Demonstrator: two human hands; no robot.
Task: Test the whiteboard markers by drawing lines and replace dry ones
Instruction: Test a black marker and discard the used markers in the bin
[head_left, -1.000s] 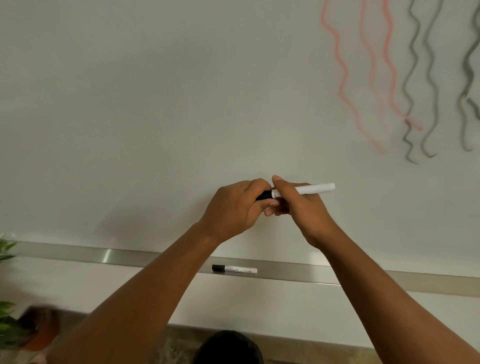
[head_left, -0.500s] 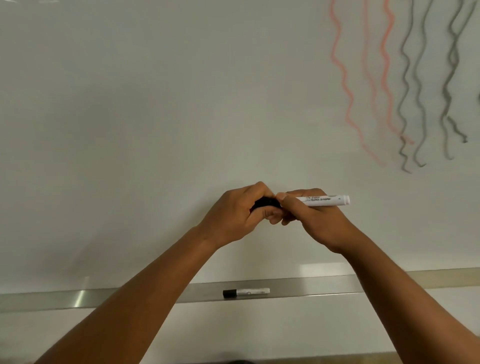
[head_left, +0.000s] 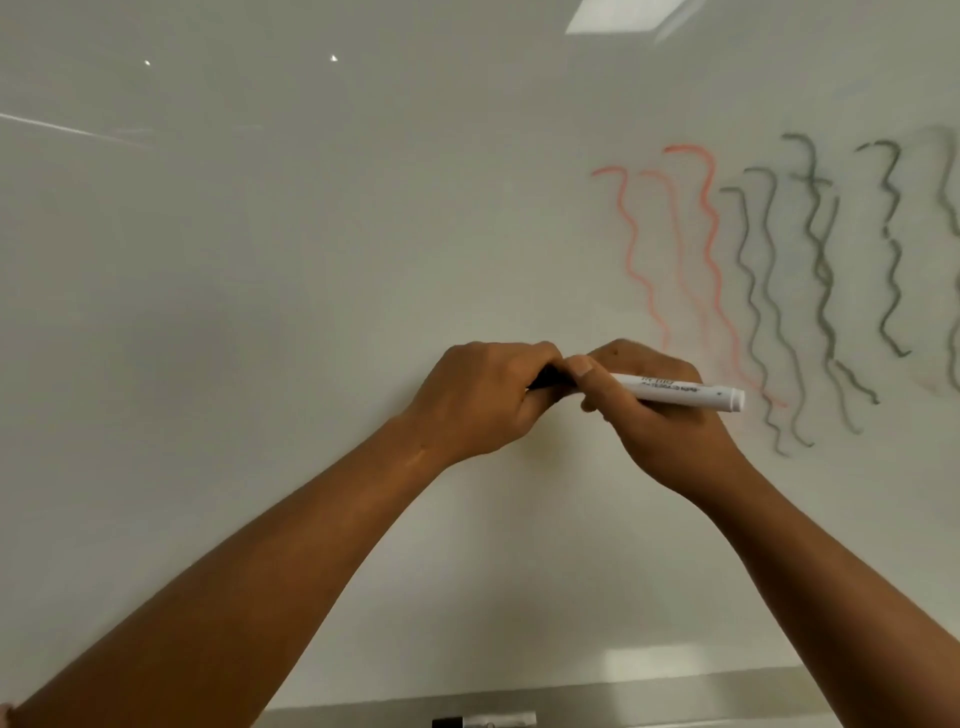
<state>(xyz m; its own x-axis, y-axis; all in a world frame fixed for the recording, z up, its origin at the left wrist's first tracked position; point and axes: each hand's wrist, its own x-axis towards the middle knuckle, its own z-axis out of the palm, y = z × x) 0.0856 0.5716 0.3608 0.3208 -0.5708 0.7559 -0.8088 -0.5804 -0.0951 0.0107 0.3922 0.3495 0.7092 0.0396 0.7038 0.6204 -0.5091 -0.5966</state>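
Left hand (head_left: 483, 400) closed over black cap (head_left: 550, 378), right hand (head_left: 660, 410) wrapped round white marker (head_left: 675, 391), held mid-whiteboard (head_left: 311, 260). Pull cap straight off along barrel, no twisting; likely next test line.

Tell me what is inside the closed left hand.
The left hand is closed over the black cap end of the marker, whose white barrel the right hand holds. Only a dark sliver shows; whether the cap is seated is hidden.
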